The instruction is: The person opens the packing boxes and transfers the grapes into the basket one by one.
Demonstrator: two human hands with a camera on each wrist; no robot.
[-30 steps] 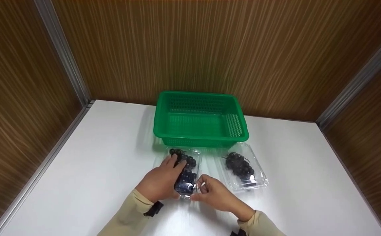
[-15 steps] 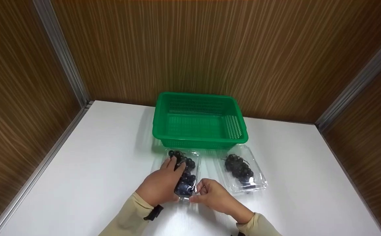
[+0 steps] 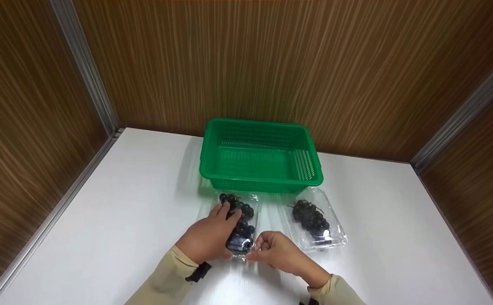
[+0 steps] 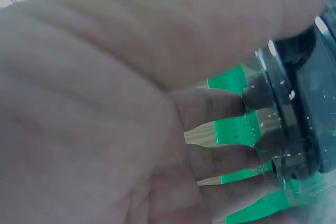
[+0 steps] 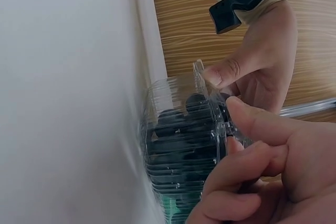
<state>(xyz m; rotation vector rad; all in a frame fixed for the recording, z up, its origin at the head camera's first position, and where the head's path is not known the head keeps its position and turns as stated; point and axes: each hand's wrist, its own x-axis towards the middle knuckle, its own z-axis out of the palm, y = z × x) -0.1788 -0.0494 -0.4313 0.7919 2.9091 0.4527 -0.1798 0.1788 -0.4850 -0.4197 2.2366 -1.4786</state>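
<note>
Grape-filled clear plastic clamshell (image 3: 239, 256) is set down on the white table (image 3: 140, 203), in front of the green basket (image 3: 263, 181), toward its left half. Dark grapes (image 3: 246, 211) can be seen through its clear plastic.

Left hand (image 3: 208, 237): laid over the left side of that clamshell, fingers extended and spread apart across the top, thumb placed at the near left corner. Nothing is enclosed by the fingers; the plastic is touched only.

Right hand (image 3: 280, 253): near right corner of the same clamshell's rim is pinched between thumb and index finger; remaining fingers are curled in. From the right wrist, both thumbs are seen at the rim, close to each other. Whether the rim is fully pressed together cannot be told.

Second clamshell (image 3: 335, 222), also clear, is placed to the right, slightly angled, apart from the right hand. A dark grape bunch (image 3: 310, 218) is contained in it.

Basket is placed near the wood-grain back panel (image 3: 246, 59); its perforated walls are visible. Beige sleeves (image 3: 161, 277) are worn, with a black device (image 3: 198, 272) strapped at the left wrist.
</note>
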